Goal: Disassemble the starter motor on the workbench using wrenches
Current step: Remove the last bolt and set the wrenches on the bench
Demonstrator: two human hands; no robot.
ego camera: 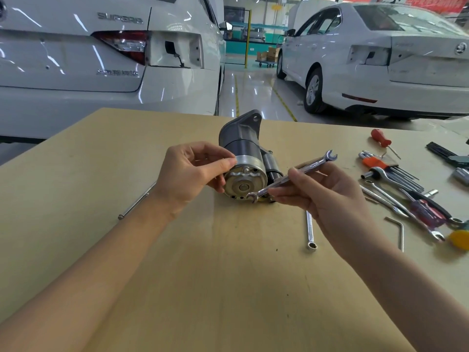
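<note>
The starter lies on its side mid-bench, end cap towards the person. It looks heavy, rigid and smooth, likely to roll, so the round body is the place to grip. The left hand clasps its cap rim; the right hand pinches a wrench beside it. Right of the starter lie tools; beyond it, two white cars on a glossy floor.

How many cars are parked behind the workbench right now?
2. The left white car stands close behind the workbench; the right white car stands farther back across the aisle. Others may be hidden.
</note>
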